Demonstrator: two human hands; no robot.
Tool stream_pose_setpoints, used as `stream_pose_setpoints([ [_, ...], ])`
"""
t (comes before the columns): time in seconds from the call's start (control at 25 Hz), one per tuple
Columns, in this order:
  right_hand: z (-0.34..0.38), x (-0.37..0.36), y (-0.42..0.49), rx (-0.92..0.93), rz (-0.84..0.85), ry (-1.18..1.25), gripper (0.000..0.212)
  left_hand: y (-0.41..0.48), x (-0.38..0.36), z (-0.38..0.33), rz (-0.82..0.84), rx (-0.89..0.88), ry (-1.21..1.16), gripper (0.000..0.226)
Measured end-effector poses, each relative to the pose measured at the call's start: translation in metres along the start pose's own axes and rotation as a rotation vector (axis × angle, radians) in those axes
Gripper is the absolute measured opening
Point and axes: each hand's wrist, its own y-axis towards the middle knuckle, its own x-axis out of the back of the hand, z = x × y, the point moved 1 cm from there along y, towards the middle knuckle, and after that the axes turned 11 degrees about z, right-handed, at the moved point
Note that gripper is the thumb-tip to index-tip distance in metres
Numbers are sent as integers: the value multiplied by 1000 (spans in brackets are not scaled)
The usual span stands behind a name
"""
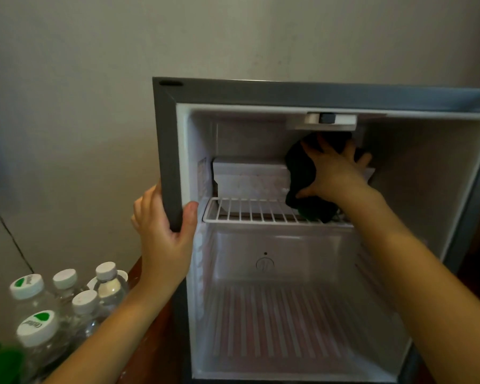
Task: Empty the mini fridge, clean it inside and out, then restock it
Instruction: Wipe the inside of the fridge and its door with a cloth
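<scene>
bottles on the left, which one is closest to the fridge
The plain-capped bottle at the group's back right stands closest to the fridge; the other bottles all stand further left.

plain off-white wall (67, 79) behind, dim even light, reddish-brown wooden surface (135, 274) at lower left

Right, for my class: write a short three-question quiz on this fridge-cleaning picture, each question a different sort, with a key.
1. True or false: the water bottles stand inside the fridge.
2. Where does the right hand press the dark cloth? A) above the wire shelf; B) on the fridge floor; C) on the fridge top.
3. What does the left hand grip?
Key: 1 false, they stand outside, to its left; 2 A; 3 the fridge's left front edge.
</scene>
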Motion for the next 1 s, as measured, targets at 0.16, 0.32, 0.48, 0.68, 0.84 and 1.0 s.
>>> stream_pose_setpoints([
  [0.16,11,-11,25,-28,8,-47,98,-1,-1,-1,-22,-17,-26,46],
  [0.32,16,-13,34,106,-69,-213,89,-2,-2,-3,-6,-33,-91,30],
  [0.48,76,-15,43,265,-158,-222,82,-2,-3,-3,-20,-42,-79,38],
  [0.68,130,-17,42,319,-181,-186,75,-1,4,-9,-23,-16,109,53],
  [0.84,74,-10,39,216,-87,-167,81,1,12,-10,10,-39,213,51],
  [1.0,-6,-12,25,-7,-57,-174,80,-3,4,-7,-4,-14,69,57],
])
